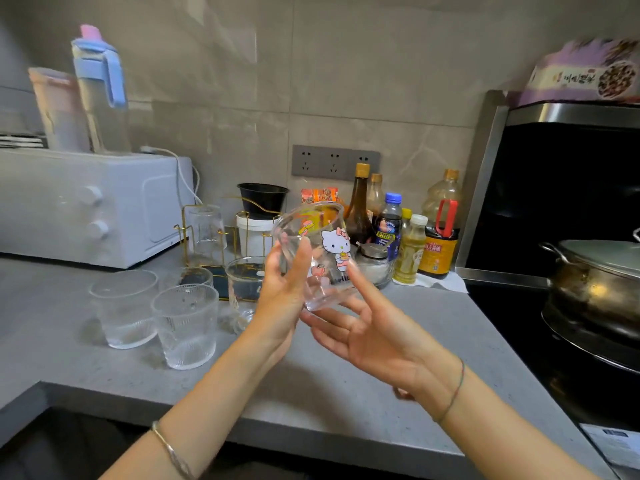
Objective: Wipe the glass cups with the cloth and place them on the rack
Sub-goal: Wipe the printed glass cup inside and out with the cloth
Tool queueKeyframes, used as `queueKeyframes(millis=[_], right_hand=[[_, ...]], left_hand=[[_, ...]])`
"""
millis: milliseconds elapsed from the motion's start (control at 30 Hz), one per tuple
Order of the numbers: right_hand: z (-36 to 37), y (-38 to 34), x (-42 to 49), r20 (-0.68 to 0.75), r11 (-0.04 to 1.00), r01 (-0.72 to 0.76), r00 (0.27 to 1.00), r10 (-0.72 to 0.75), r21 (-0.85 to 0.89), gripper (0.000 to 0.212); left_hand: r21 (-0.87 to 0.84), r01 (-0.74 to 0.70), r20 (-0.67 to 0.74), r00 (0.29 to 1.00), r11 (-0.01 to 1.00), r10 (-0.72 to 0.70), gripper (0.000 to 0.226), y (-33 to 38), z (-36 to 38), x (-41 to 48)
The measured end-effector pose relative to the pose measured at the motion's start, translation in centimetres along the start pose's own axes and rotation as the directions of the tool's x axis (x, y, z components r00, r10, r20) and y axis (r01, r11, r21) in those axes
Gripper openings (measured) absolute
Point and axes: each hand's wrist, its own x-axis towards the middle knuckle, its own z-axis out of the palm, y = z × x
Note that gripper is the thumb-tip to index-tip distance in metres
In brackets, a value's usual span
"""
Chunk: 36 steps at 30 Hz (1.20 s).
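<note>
A grey stone countertop (346,375) runs along the tiled wall, with a white microwave oven (86,206) at its left end and a lidded steel pot (595,285) on the dark stove at the right. Beside the microwave stands a gold wire rack (185,220) with 1 clear upturned glass (207,230) on it. In front of the rack, a smooth clear glass cup (123,306) and a ribbed clear glass cup (187,323) stand upright, touching.

The left hand (282,299) grips a clear glass cup printed with a cartoon cat (322,251), thumb across its side. The cup is tilted, held above the countertop in front of the sauce bottles (360,206). The right hand (367,330) is spread, fingers straight, its index fingertip touching the cup's side and the other fingers under the base.
</note>
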Motion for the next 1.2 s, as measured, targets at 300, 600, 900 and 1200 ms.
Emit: queueKeyframes(millis=[300, 600, 900, 1200], right_hand=[[4.5, -7.1, 9.2, -0.057, 0.952, 0.227, 0.968, -0.244, -0.207, 0.065], [7.5, -16.3, 23.6, 0.087, 0.141, 0.261, 0.702, -0.706, -0.955, 0.09], [8.5, -17.0, 32.1, 0.201, -0.162, 0.132, 0.804, -0.559, -0.978, 0.089], [9.6, -14.7, 37.4, 0.103, -0.058, 0.09, 0.955, -0.278, -0.994, 0.055]], left_hand=[[0.476, -0.091, 0.026, 0.996, 0.875, 0.089, 0.085, 5.5, -9.2, 8.1], [0.951, -0.154, 0.095, 0.971, 0.268, 0.221, 0.048, 6.6, -18.8, 19.4], [0.988, -0.07, 0.055, 0.992, 0.138, 0.109, 0.054, 2.3, -20.8, 22.7], [0.987, -0.088, 0.071, 0.989, 0.134, 0.129, 0.054, 1.7, -21.4, 23.1]])
